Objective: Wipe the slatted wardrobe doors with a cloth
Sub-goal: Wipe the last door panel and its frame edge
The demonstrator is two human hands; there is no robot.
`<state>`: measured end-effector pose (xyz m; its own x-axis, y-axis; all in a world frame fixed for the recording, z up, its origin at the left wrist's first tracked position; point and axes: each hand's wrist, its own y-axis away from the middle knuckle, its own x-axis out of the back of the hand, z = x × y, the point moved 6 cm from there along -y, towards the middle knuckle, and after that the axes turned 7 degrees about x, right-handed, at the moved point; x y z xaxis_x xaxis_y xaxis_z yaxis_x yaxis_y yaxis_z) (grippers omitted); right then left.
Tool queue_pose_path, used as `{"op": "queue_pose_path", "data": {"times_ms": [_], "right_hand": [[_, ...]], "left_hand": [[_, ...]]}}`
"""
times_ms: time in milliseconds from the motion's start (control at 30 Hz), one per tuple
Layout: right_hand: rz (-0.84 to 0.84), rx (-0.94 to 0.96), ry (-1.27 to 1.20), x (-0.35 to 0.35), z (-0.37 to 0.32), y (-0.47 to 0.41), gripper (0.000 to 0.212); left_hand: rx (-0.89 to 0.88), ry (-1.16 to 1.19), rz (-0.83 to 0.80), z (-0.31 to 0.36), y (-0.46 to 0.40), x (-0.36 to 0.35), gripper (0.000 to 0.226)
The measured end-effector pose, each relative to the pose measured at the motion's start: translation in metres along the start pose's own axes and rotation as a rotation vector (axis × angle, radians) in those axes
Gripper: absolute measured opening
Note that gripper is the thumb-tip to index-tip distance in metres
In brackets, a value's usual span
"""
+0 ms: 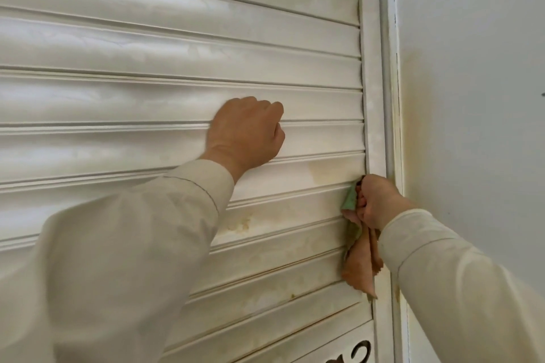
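The white slatted wardrobe door (147, 47) fills most of the head view, its slats running left to right. Yellowish stains mark the lower slats. My left hand (246, 134) rests against the middle slats with its fingers curled under and nothing in it. My right hand (376, 200) grips a green and pink cloth (361, 262) at the right end of a slat, against the door's upright frame (374, 82). Most of the cloth hangs down below the hand.
A pale wall (472, 68) meets the wardrobe's right edge, with yellowish staining along the join. A carved cut-out panel (354, 354) begins at the bottom of the door. Both cream sleeves cover the lower part of the view.
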<state>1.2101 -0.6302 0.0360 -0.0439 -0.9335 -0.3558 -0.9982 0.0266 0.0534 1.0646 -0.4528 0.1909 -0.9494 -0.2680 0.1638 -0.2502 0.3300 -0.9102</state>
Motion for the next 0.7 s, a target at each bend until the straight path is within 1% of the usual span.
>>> {"op": "queue_pose_path", "data": {"times_ms": [133,233,300,333,400,533,600,633,700], "right_hand": [[0.007,0.019,-0.025,-0.001,0.001,-0.004,0.030],[0.034,0.047,-0.070,0.005,0.008,-0.010,0.023],[0.058,0.120,-0.081,0.008,0.012,-0.008,0.020],[0.057,0.183,-0.058,0.007,0.013,-0.006,0.023],[-0.024,0.318,0.005,-0.011,0.008,0.007,0.030],[-0.434,0.457,0.036,-0.085,-0.006,0.056,0.035],[-0.480,0.533,0.085,-0.103,-0.012,0.065,0.035],[-0.472,0.551,0.082,-0.104,-0.015,0.063,0.034],[-0.398,0.547,0.034,-0.087,-0.026,0.047,0.032]], "left_hand": [[-0.001,-0.006,0.004,0.001,0.001,-0.001,0.016],[0.014,0.011,-0.007,-0.001,0.004,-0.002,0.015],[0.018,0.018,-0.014,0.000,0.004,-0.001,0.014],[0.019,0.018,-0.022,0.001,0.004,-0.002,0.014],[0.014,0.017,-0.028,0.002,0.003,-0.002,0.014],[0.015,0.024,-0.017,-0.001,0.003,-0.001,0.015],[-0.005,0.042,-0.002,0.000,0.004,-0.002,0.015],[-0.017,0.048,0.006,-0.001,0.005,-0.001,0.014],[-0.022,0.047,0.019,-0.002,0.005,-0.001,0.014]]}}
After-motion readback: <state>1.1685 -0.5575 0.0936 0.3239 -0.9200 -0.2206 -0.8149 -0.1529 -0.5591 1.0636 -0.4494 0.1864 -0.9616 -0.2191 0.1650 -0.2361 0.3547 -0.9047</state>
